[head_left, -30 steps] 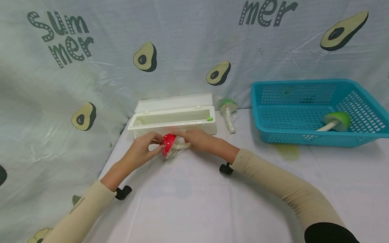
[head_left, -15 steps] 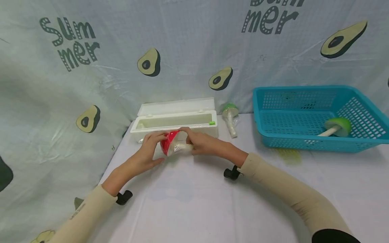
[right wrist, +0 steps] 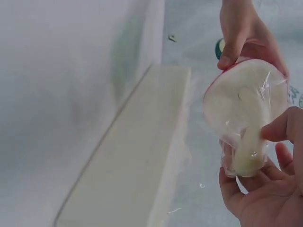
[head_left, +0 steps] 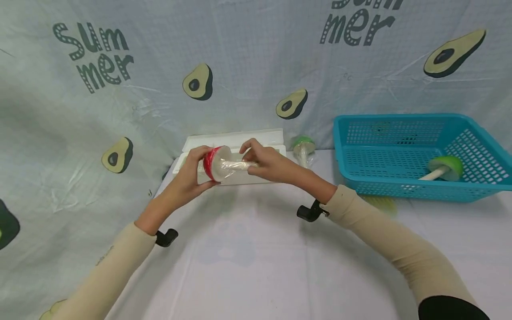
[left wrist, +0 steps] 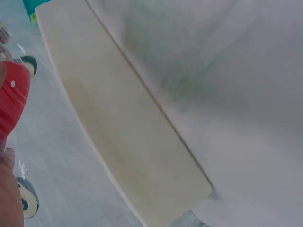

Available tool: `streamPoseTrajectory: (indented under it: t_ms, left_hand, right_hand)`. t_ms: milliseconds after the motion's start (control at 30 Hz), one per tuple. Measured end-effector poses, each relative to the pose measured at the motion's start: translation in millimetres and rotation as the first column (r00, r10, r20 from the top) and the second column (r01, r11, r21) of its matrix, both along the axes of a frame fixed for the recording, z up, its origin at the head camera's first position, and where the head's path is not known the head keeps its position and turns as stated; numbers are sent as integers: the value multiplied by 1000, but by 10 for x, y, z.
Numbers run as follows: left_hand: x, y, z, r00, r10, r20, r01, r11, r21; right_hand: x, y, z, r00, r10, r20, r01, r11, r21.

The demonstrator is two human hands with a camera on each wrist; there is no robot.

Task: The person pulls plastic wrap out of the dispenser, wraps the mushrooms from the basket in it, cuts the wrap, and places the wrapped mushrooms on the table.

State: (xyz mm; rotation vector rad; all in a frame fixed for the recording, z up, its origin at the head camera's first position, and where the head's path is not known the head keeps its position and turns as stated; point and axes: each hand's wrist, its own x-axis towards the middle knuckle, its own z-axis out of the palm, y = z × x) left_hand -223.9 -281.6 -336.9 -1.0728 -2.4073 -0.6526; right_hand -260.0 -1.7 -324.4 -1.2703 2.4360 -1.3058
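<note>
Together, both hands hold a red mushroom (head_left: pixel 221 163) raised above the white table (head_left: pixel 256 266), in front of the white box (head_left: pixel 252 178). It lies on its side in the air, the red cap toward the person's left and the pale stem toward the right, with clear plastic (head_left: pixel 237 165) wrapped about it. The left hand (head_left: pixel 187 175) grips the cap, its thumb at the lower rim. The right hand (head_left: pixel 273 164) grasps the end of the stem; the right wrist view shows its thumb on one side and fingers underneath. White dots mark the cap.

The box stands with its lid (head_left: pixel 236 137) up at the back. Just beside its right end is a green mushroom (head_left: pixel 302 147), also in plastic, its cap toward the back. Farther right sits a blue basket (head_left: pixel 384 189) with perforated sides, and inside it another green-capped mushroom (head_left: pixel 449 166) leans over. Behind everything hangs a pale sheet (head_left: pixel 240 40) printed with avocados and "summer" lettering.
</note>
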Motion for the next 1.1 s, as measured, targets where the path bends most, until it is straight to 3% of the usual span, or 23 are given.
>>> streamPoseTrajectory:
  t_ms: [133, 200, 333, 433, 533, 633, 733, 833, 1000, 1100]
  left_hand:
    - [-141, -90, 218, 995, 6, 100, -11, 999, 48]
    - [-232, -124, 317, 983, 18, 183, -32, 997, 72]
    - [-410, -159, 478, 922, 51, 384, -105, 987, 123]
    - [-529, -187, 559, 870, 48, 491, -138, 979, 149]
    - [-611, -215, 640, 844, 58, 534, -150, 980, 131]
    - [-663, -239, 730, 822, 66, 565, -156, 981, 113]
    - [-719, -255, 826, 806, 65, 588, -158, 981, 109]
    - [-765, -269, 939, 802, 76, 593, -169, 980, 103]
    - [-836, -257, 1151, 801, 81, 593, -170, 981, 95]
    - [-877, -223, 1285, 812, 75, 578, -158, 983, 94]
  right_hand:
    - [-130, -46, 162, 1000, -2, 12, 3, 1000, -30]
    - [-201, -75, 239, 999, -16, 35, 17, 999, -44]
    - [-320, -113, 360, 998, -34, 60, 36, 999, -39]
    - [-389, -137, 413, 1000, -23, -8, 23, 999, 34]
    - [-437, -152, 466, 990, -22, -141, 40, 991, 129]
    - [-462, -156, 544, 959, -7, -284, 67, 977, 203]
    - [-484, -157, 655, 915, 15, -403, 95, 963, 253]
    - [-520, -176, 790, 892, 34, -452, 115, 947, 298]
    - [-588, -186, 1008, 882, 10, -471, 173, 923, 344]
    - [-623, -162, 1124, 870, -16, -494, 207, 919, 335]
